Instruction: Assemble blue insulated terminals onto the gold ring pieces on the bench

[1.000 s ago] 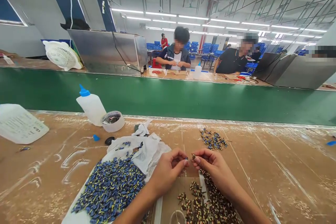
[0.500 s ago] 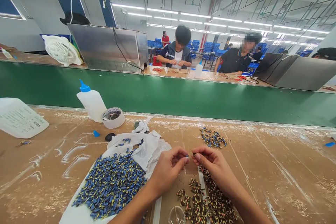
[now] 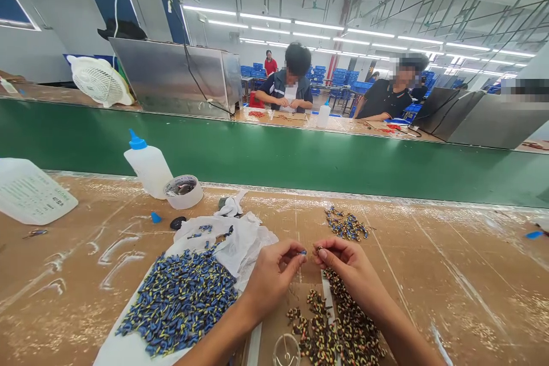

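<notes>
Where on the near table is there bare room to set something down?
Widest: the brown tabletop between the right hand and the blue scrap. Also the streaked stretch left of the blue pile. Crowded: the near middle, with the dark pile and clear cup.

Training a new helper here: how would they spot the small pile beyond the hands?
On the brown bench, look just beyond the right hand, short of the green band. The small pile there mixes blue, dark and pale yellow; it is far smaller than the blue heap to its left and the dark heap nearer the camera.
</notes>
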Demonstrator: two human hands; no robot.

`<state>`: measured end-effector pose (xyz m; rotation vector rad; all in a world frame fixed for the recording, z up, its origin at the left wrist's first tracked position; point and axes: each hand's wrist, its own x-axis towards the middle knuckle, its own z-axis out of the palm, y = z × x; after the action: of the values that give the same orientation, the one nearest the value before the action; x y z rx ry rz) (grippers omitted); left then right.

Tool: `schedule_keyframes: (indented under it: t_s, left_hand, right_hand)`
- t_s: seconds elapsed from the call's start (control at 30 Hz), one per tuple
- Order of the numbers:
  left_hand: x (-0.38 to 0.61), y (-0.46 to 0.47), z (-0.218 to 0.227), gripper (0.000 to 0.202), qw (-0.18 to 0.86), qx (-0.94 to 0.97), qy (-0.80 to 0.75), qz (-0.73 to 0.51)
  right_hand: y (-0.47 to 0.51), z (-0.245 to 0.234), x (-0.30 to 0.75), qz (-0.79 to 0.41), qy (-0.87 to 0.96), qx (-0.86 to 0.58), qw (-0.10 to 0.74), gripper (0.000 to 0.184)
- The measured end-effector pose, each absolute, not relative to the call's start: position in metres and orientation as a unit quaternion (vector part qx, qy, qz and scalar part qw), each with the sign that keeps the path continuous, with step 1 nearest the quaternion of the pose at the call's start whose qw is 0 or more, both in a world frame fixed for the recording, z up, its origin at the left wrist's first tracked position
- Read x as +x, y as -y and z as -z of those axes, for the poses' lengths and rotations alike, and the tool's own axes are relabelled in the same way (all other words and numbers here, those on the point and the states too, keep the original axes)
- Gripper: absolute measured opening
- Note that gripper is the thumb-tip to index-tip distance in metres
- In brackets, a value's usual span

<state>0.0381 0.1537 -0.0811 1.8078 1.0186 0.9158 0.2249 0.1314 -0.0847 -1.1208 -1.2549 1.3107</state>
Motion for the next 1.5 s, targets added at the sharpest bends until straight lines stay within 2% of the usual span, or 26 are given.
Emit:
schedule_keyframes:
  t_s: [0.37, 1.0, 1.37, 1.5]
  left_hand:
    - [0.038, -0.154, 0.081, 0.015, 0.35, 0.761, -0.417, -0.352]
    - [0.04, -0.148, 0.076, 0.018, 0.351, 0.753, -0.436, -0.345]
    - [0.037, -0.156, 0.082, 0.028, 0.324, 0.773, -0.411, -0.358]
    - [0.036, -0.158, 0.086, 0.025, 0.313, 0.771, -0.405, -0.378]
  right_hand:
    - [-0.134, 0.089, 0.214, -0.55, 0.472, -0.463, 0.511, 0.02]
    - [-0.13, 0.089, 0.209, -0.562, 0.477, -0.454, 0.501, 0.026]
    - [-0.133, 0.092, 0.205, -0.5, 0.487, -0.499, 0.514, 0.035]
    - [-0.133, 0.096, 0.205, -0.493, 0.505, -0.499, 0.502, 0.03]
